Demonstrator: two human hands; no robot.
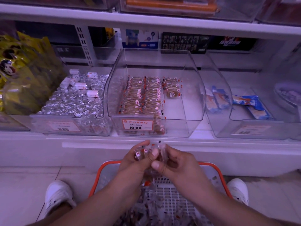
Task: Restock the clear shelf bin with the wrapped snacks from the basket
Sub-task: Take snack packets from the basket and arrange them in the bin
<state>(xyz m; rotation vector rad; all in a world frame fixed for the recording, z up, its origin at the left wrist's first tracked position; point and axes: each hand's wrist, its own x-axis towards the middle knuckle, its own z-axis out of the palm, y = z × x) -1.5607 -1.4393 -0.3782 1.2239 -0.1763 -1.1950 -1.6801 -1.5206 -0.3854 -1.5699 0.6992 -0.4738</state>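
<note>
Partly hidden — snacks (pixel 147 154) bunched inside both hands (pixel 156 160).

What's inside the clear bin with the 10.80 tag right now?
Rows of wrapped snacks fill the left and middle of the clear bin; its right side is bare. The price tag covers part of the front.

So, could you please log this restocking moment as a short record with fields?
hands: left hand and right hand together grip a bunch of wrapped snacks
position: above the orange basket, below the shelf edge
target: clear shelf bin, price label 10.80
bin fill: snack rows on its left and middle, right side bare
neighbours: foil-wrapped sweets bin left, blue packets right
</note>
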